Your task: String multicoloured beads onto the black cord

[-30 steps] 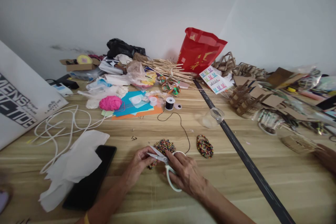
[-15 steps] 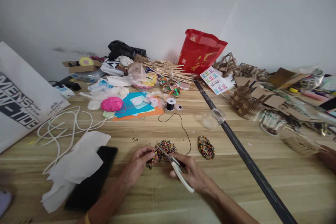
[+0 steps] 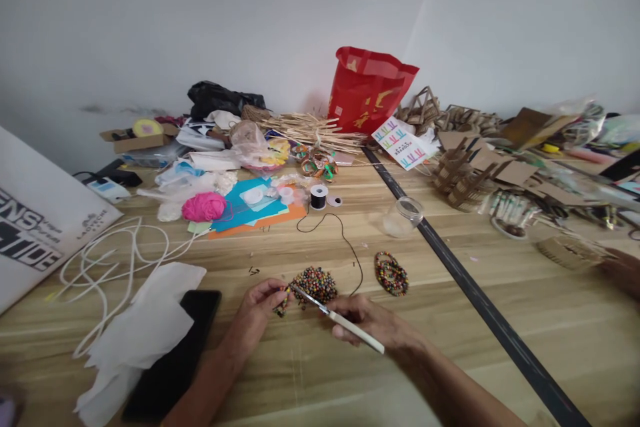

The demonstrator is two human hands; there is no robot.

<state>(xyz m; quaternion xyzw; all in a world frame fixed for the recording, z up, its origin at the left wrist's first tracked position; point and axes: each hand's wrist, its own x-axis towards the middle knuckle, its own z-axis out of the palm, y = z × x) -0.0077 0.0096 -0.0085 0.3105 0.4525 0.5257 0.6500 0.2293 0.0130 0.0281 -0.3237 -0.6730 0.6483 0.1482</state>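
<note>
A long wooden worktable [image 3: 280,373] under a plain white wall, its far side heaped with craft clutter. Down at the near edge, the left hand [image 3: 259,307] pinches one end of a multicoloured beaded piece [image 3: 311,283], thumb and fingertips closed tight on it, lifting that end a little off the table, probably so the blades can get at the thread. The right hand [image 3: 373,325] is wrapped round white-handled scissors [image 3: 336,317], their tips reaching right up to the left fingertips; the blades look nearly closed, though I can't tell for sure. A black thread [image 3: 345,240] trails from just beyond the beads to a small black spool [image 3: 319,197]. Just right of the scissor hand's knuckles lies a second beaded oval [image 3: 391,273], flat and untouched. Left of the pinching hand, a black phone [image 3: 175,353] sits half under white tissue paper [image 3: 145,327].
</note>
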